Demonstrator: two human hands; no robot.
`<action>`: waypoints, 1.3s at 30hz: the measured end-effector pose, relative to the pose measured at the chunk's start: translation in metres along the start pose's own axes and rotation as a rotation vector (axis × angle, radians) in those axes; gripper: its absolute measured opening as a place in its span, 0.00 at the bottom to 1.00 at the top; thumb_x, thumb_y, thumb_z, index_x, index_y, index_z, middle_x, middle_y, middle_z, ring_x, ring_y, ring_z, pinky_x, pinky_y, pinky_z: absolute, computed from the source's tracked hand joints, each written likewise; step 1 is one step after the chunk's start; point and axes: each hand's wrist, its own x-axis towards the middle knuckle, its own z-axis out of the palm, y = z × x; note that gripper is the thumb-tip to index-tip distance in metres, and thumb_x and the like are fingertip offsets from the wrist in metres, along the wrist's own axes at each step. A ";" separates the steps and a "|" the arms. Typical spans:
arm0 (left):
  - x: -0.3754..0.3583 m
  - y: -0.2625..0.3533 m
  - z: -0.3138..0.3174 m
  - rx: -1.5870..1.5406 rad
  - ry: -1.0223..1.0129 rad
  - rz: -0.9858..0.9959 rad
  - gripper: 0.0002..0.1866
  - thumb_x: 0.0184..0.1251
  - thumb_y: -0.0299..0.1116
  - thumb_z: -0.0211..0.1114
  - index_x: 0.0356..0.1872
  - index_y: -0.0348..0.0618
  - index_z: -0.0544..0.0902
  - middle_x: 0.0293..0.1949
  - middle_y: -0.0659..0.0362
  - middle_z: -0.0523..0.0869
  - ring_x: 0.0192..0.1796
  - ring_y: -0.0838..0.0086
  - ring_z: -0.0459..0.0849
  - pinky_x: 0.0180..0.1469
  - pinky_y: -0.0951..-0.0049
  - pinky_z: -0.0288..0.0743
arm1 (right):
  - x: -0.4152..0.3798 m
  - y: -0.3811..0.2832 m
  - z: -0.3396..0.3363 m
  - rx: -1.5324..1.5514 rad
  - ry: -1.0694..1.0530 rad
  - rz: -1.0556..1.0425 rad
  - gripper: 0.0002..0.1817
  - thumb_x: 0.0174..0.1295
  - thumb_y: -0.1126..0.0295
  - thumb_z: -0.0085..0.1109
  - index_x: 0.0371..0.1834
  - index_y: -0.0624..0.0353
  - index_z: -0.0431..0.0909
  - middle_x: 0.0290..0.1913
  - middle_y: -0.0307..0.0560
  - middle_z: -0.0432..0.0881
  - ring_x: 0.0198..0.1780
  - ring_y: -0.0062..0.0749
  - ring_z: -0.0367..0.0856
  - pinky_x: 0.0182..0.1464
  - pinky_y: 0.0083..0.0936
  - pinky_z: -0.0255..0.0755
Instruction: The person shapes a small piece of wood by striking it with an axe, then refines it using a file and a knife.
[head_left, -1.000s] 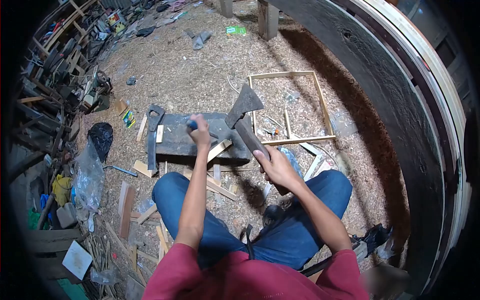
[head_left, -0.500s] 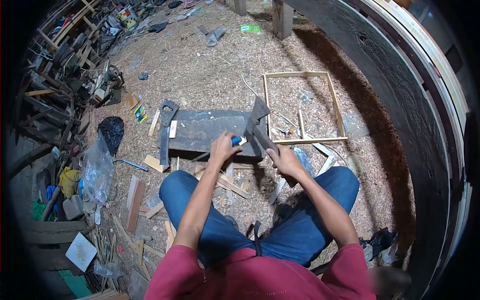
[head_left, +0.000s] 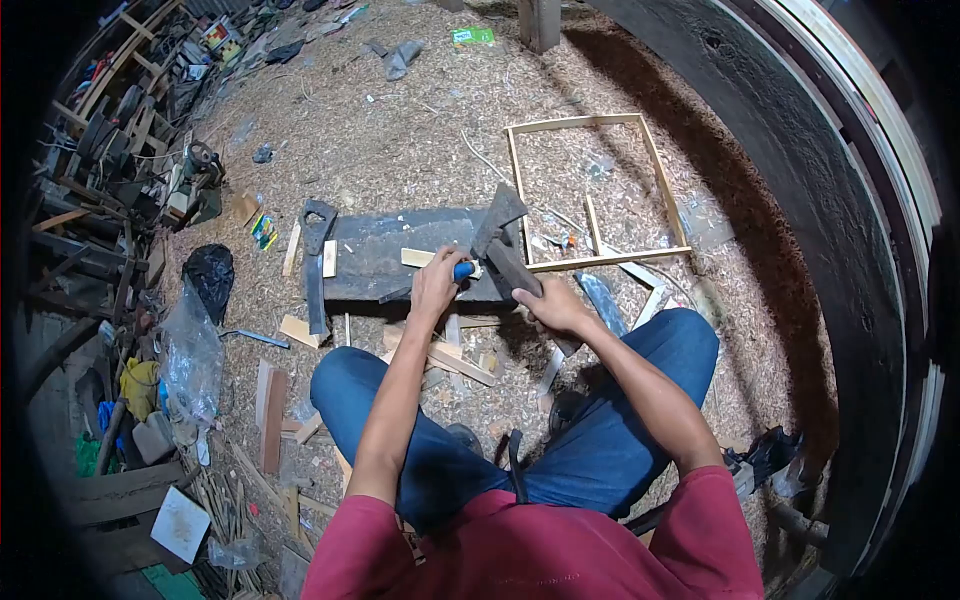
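Right hand [head_left: 557,303] grips a hatchet [head_left: 500,213] with flared grey head and brown handle; left hand [head_left: 436,284] clasps a blue-handled tool [head_left: 463,271].

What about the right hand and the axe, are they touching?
Touching: the head view shows the right hand wrapped around the axe handle.

Rough dark metal axe head [head_left: 497,216]; smooth blue plastic-looking handle [head_left: 463,271].
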 end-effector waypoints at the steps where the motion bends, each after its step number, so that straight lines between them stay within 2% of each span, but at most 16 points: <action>1: -0.001 0.000 -0.001 0.003 -0.002 -0.003 0.22 0.52 0.21 0.67 0.50 0.54 0.82 0.50 0.61 0.84 0.48 0.55 0.85 0.45 0.56 0.80 | 0.005 0.002 0.005 0.064 -0.023 -0.020 0.22 0.69 0.54 0.60 0.51 0.65 0.78 0.24 0.45 0.83 0.19 0.27 0.82 0.24 0.30 0.76; 7: -0.005 -0.005 0.004 -0.040 0.012 -0.045 0.18 0.54 0.21 0.67 0.46 0.51 0.81 0.46 0.57 0.84 0.48 0.51 0.84 0.44 0.53 0.78 | 0.016 -0.004 0.012 0.016 -0.050 0.039 0.20 0.70 0.57 0.60 0.48 0.65 0.78 0.24 0.46 0.83 0.20 0.27 0.82 0.22 0.28 0.75; 15: -0.008 -0.006 0.006 -0.030 0.033 -0.020 0.14 0.56 0.23 0.67 0.45 0.48 0.82 0.44 0.55 0.85 0.48 0.49 0.83 0.45 0.53 0.77 | 0.018 -0.006 0.010 0.190 -0.093 0.146 0.18 0.70 0.56 0.60 0.46 0.64 0.78 0.24 0.47 0.83 0.19 0.25 0.82 0.22 0.28 0.76; 18: -0.008 -0.004 0.009 -0.099 0.071 -0.035 0.15 0.57 0.26 0.69 0.47 0.49 0.81 0.47 0.56 0.83 0.47 0.48 0.84 0.44 0.52 0.77 | 0.021 0.007 0.007 0.096 -0.079 0.078 0.24 0.67 0.50 0.61 0.42 0.65 0.81 0.26 0.54 0.84 0.23 0.34 0.85 0.28 0.34 0.79; 20: -0.010 0.002 0.009 -0.114 0.081 -0.064 0.16 0.58 0.28 0.70 0.48 0.51 0.81 0.49 0.56 0.81 0.47 0.47 0.84 0.44 0.52 0.77 | 0.027 0.027 0.012 -0.234 0.144 -0.220 0.32 0.63 0.42 0.61 0.37 0.69 0.84 0.30 0.64 0.85 0.31 0.49 0.87 0.38 0.41 0.81; 24: -0.008 0.008 0.002 -0.134 0.090 -0.147 0.19 0.59 0.35 0.72 0.51 0.50 0.77 0.51 0.52 0.77 0.45 0.43 0.82 0.43 0.50 0.77 | 0.034 0.033 0.023 -0.401 0.276 -0.202 0.38 0.60 0.38 0.60 0.34 0.74 0.84 0.32 0.70 0.85 0.38 0.61 0.86 0.45 0.46 0.80; 26: -0.007 0.007 0.000 -0.141 0.136 -0.153 0.20 0.59 0.35 0.71 0.50 0.48 0.75 0.50 0.50 0.76 0.45 0.42 0.81 0.44 0.48 0.76 | 0.029 0.023 0.022 -0.518 0.141 -0.004 0.41 0.61 0.38 0.60 0.45 0.77 0.80 0.44 0.76 0.82 0.47 0.61 0.85 0.50 0.44 0.80; 27: -0.005 0.004 -0.001 -0.144 0.182 -0.159 0.20 0.59 0.35 0.70 0.50 0.45 0.72 0.49 0.49 0.75 0.45 0.42 0.80 0.44 0.47 0.75 | 0.031 0.031 0.026 -0.518 0.148 -0.005 0.41 0.61 0.38 0.60 0.45 0.77 0.80 0.44 0.76 0.82 0.47 0.61 0.85 0.50 0.44 0.80; 28: -0.002 -0.001 0.000 -0.188 0.195 -0.161 0.22 0.60 0.34 0.65 0.51 0.40 0.66 0.47 0.44 0.75 0.46 0.41 0.80 0.46 0.49 0.73 | 0.035 0.042 0.035 -0.577 0.255 -0.074 0.40 0.62 0.37 0.58 0.44 0.75 0.81 0.44 0.74 0.82 0.45 0.62 0.85 0.49 0.47 0.80; 29: 0.001 -0.007 0.000 -0.188 0.201 -0.153 0.22 0.60 0.34 0.65 0.51 0.40 0.66 0.47 0.44 0.75 0.46 0.41 0.80 0.46 0.49 0.73 | 0.043 0.053 0.039 -0.636 0.363 -0.144 0.39 0.63 0.37 0.57 0.42 0.73 0.81 0.44 0.72 0.82 0.43 0.64 0.85 0.47 0.50 0.80; 30: 0.003 -0.009 -0.003 -0.227 0.252 -0.165 0.22 0.61 0.33 0.63 0.52 0.39 0.64 0.46 0.42 0.75 0.46 0.40 0.79 0.47 0.49 0.72 | 0.041 0.046 0.037 -0.663 0.289 -0.084 0.37 0.65 0.39 0.56 0.49 0.72 0.78 0.50 0.70 0.78 0.45 0.66 0.83 0.46 0.52 0.80; 32: 0.002 -0.017 -0.010 -0.284 0.267 -0.230 0.24 0.63 0.34 0.63 0.54 0.37 0.61 0.44 0.38 0.76 0.46 0.39 0.79 0.49 0.52 0.72 | 0.040 0.030 0.038 -0.611 0.362 -0.118 0.35 0.65 0.42 0.58 0.50 0.72 0.77 0.50 0.69 0.77 0.47 0.65 0.83 0.46 0.51 0.80; 34: 0.004 -0.019 -0.021 -0.305 0.259 -0.247 0.24 0.64 0.34 0.64 0.53 0.37 0.61 0.44 0.37 0.75 0.47 0.39 0.78 0.50 0.51 0.71 | 0.058 0.028 0.044 -0.592 0.533 -0.247 0.30 0.65 0.49 0.61 0.53 0.69 0.75 0.48 0.64 0.76 0.52 0.59 0.80 0.50 0.48 0.77; 37: 0.003 -0.026 -0.045 -0.271 0.260 -0.209 0.21 0.68 0.34 0.64 0.52 0.36 0.64 0.46 0.37 0.76 0.49 0.39 0.77 0.51 0.51 0.71 | 0.089 0.022 0.045 -0.686 0.596 -0.297 0.29 0.63 0.48 0.63 0.51 0.68 0.76 0.48 0.62 0.76 0.53 0.54 0.76 0.53 0.45 0.74; 38: 0.003 -0.031 -0.055 -0.224 0.253 -0.168 0.20 0.68 0.34 0.64 0.52 0.36 0.66 0.47 0.38 0.77 0.50 0.40 0.77 0.51 0.51 0.71 | 0.098 0.021 0.049 -0.723 0.637 -0.271 0.28 0.60 0.48 0.65 0.50 0.62 0.77 0.47 0.53 0.77 0.51 0.46 0.76 0.52 0.43 0.72; 39: 0.001 -0.039 -0.061 -0.175 0.238 -0.130 0.19 0.68 0.34 0.65 0.52 0.36 0.69 0.48 0.39 0.77 0.50 0.40 0.78 0.51 0.52 0.71 | 0.101 0.017 0.050 -0.710 0.623 -0.281 0.28 0.60 0.48 0.65 0.50 0.62 0.77 0.47 0.53 0.77 0.51 0.46 0.76 0.52 0.43 0.72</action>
